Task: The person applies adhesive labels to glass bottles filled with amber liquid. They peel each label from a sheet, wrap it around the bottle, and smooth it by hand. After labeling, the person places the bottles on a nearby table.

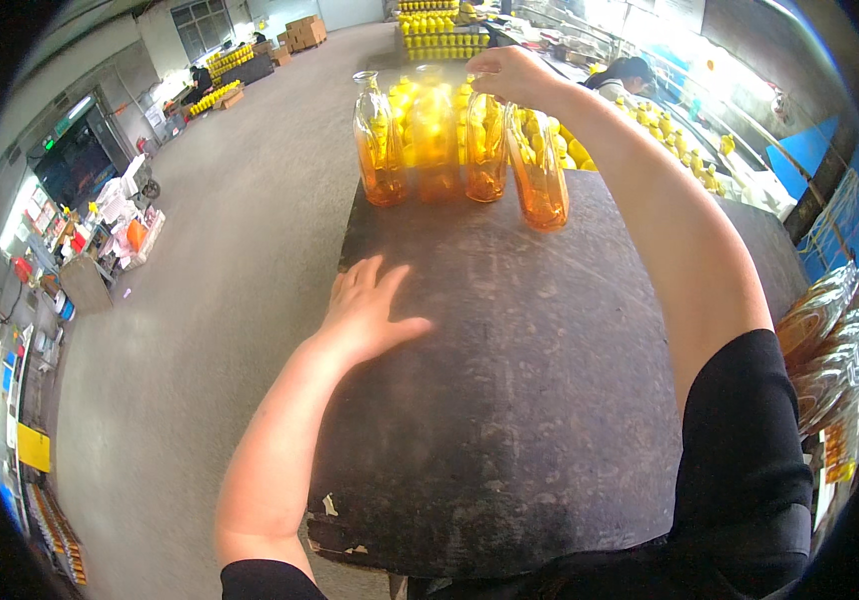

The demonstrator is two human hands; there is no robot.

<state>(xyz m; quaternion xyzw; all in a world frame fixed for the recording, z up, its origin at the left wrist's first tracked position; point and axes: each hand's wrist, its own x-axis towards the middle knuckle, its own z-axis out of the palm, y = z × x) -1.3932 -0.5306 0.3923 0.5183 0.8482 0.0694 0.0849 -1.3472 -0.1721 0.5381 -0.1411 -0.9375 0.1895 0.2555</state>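
Several glass bottles, clear at the neck and amber-orange toward the base, stand along the far end of a dark tabletop (504, 360). My right hand (513, 75) reaches over their tops with its fingers closed around a bottle neck. Below that hand, the rightmost bottle (540, 176) leans, while another bottle (486, 154) stands just left of it. Farther left are a blurred bottle (435, 146) and a sharper upright bottle (380, 150). Nearer to me, my left hand (366, 307) hovers at the table's left edge, fingers spread and holding nothing.
Yellow bottles (576, 150) crowd behind the glass ones, with more stacked in rows (441, 37) farther back. A person (624, 79) works at the right-hand bench. Amber glass bottles (827, 337) lie stacked at my right. Concrete floor (197, 262) runs along the left.
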